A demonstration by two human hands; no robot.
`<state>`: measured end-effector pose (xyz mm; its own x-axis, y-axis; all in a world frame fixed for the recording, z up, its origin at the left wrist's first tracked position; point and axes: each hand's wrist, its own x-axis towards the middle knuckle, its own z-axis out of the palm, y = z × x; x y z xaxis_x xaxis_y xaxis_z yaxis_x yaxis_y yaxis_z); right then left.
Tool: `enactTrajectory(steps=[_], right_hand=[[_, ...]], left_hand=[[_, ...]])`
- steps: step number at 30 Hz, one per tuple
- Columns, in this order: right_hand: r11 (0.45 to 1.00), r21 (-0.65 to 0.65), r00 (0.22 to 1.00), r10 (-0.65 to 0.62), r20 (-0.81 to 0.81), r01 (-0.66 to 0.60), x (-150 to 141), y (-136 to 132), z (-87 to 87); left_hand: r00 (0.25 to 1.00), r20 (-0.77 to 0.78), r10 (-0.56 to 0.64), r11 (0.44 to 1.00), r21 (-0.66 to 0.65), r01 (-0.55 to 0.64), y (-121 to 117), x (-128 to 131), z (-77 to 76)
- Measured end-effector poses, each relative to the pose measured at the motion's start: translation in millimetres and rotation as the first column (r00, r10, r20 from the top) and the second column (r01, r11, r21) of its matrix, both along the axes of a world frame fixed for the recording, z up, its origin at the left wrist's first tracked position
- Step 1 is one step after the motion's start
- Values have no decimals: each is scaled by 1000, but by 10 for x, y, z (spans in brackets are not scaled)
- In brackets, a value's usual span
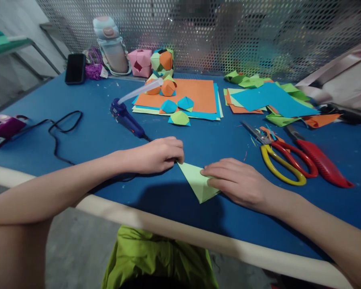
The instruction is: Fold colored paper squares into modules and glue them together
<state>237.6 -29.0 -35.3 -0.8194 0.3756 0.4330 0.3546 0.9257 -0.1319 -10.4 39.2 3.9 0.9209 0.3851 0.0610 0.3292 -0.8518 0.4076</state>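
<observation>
A light green sheet of paper [198, 180], folded into a triangle, lies on the blue table near its front edge, with one point towards me. My left hand [161, 155] is closed, its curled fingertips pinching the paper's left corner. Across the paper's right side rests my right hand [240, 181], fingers stretched out and flat, covering that end; its thumb is hidden. Just beyond my left hand lies a blue hot glue gun [128, 120] with a clear glue stick poking out of its back. Small folded paper pieces [180, 118] in blue, green and orange sit farther back.
Scissors [284, 158] with red and yellow handles and a red-handled cutter [321, 160] lie right. Paper stacks [192, 94] and loose sheets [267, 98] are behind. A bottle [112, 50], phone [75, 69], paper balls [162, 60] and purple power strip [4, 129] stand around; a black cord [55, 138] crosses left.
</observation>
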Motion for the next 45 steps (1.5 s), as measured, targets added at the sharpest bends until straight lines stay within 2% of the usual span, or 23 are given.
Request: enactTrajectory(steps=[3,6,8,10,15,18,24,28,35,42,45], right_hand=[[1000,3,1000,-11,10,11,-5,-8,12],[1000,18,1000,-12,18,12,-1,-2,-3],[999,37,1000,-8,24,7,6,9,-21],[999,50,1000,-3,30,1,12,21,-35],[998,68,999,1,38,-4,17,29,-35],[997,82,999,-7,54,2,16,22,-26],[997,80,998,-23,62,18,6,4,11],[997,82,998,-6,60,1,0,1,31],[997,78,998,-2,55,-2,3,1,28],[993,113,997,-28,75,19,7,-29,68],[996,70,994,-55,95,49,-24,-82,130]], left_hand=[[999,34,10,997,82,-13,-57,8,29],[996,73,-48,992,120,39,-204,43,84],[990,64,-123,989,91,116,-325,82,104],[992,24,-123,991,49,122,-430,127,94],[997,-73,27,986,-165,-39,-536,228,11],[996,-78,44,983,-177,-58,-538,254,-13],[997,-72,30,996,-87,-36,-556,253,-20],[997,-21,-74,997,16,74,-560,224,-68],[983,10,-183,977,112,181,-552,192,-126],[960,10,-280,933,238,269,-577,176,-80],[959,8,-284,926,262,272,-593,167,-71]])
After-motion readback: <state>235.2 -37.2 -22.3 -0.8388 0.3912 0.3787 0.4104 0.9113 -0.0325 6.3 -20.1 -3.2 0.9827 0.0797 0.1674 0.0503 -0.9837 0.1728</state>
